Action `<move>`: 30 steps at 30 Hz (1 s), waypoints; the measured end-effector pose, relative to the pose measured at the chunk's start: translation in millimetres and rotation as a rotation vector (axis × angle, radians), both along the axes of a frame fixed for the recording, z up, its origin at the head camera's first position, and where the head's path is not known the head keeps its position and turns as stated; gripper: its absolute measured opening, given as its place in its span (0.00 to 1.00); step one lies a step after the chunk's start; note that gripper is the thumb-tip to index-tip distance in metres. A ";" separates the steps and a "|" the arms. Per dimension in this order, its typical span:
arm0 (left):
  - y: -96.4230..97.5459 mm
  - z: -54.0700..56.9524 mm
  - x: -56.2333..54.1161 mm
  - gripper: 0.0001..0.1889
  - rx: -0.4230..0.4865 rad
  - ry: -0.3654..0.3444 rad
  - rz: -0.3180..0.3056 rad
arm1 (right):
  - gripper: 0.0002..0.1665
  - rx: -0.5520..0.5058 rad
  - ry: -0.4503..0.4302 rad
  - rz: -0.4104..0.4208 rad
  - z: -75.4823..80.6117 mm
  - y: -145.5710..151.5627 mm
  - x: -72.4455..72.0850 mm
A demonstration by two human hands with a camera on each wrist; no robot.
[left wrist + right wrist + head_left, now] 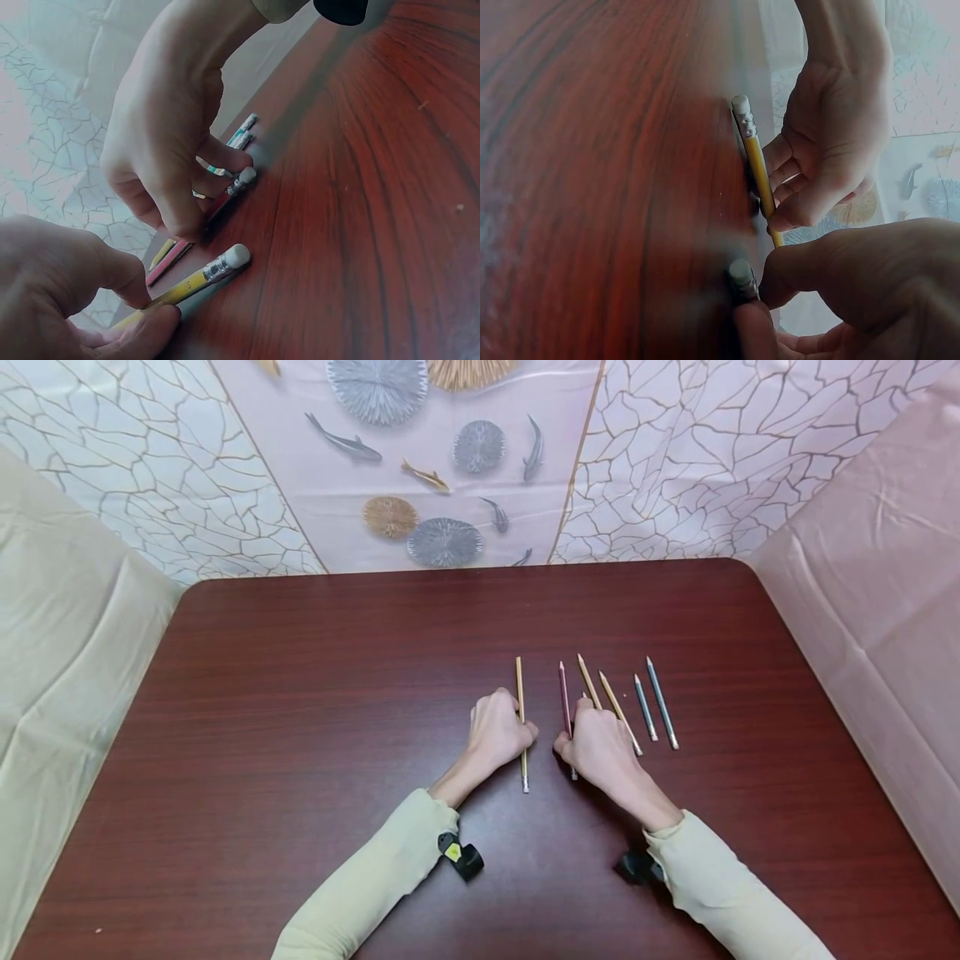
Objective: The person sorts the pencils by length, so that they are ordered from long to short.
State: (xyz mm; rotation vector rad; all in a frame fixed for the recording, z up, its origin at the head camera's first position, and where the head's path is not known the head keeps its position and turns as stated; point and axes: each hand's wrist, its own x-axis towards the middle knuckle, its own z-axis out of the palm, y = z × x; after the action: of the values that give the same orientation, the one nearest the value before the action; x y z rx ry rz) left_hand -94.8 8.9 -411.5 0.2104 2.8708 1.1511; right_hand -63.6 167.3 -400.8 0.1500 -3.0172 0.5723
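My left hand (497,727) pinches a yellow pencil (520,677) between thumb and fingers, around its middle. This pencil lies lengthwise away from me, its white eraser (238,256) toward me. To its right, my right hand (600,745) grips a red pencil (565,685) with thumb and fingertips; its eraser (741,271) sticks out near the thumb in the right wrist view. Two yellowish pencils, one (588,679) partly hidden behind the right hand and one (617,700) beside it, lie just right of the red one.
A short blue pencil (645,707) and a longer blue pencil (662,702) lie farther right, tips away from me. Everything rests on a dark reddish-brown table (300,693). Patterned cloth (450,460) hangs behind the far edge; pale cloth (877,543) covers the sides.
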 end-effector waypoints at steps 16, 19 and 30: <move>-17.7 7.1 3.8 0.09 -0.011 -0.018 0.040 | 0.14 -0.125 -0.081 0.000 4.8 -7.4 -0.1; -22.4 8.1 3.7 0.11 -0.013 -0.017 0.047 | 0.13 -0.137 -0.100 0.005 6.6 -9.1 -1.0; -41.4 10.6 3.2 0.12 -0.029 0.007 0.060 | 0.14 -0.171 -0.122 0.041 8.5 -20.7 -4.5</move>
State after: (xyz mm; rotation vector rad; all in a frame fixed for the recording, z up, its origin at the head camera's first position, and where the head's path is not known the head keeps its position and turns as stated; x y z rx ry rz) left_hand -91.6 -32.4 -401.0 0.1285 2.9164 1.1192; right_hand -68.0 146.6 -392.3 0.1730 -3.0678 0.8704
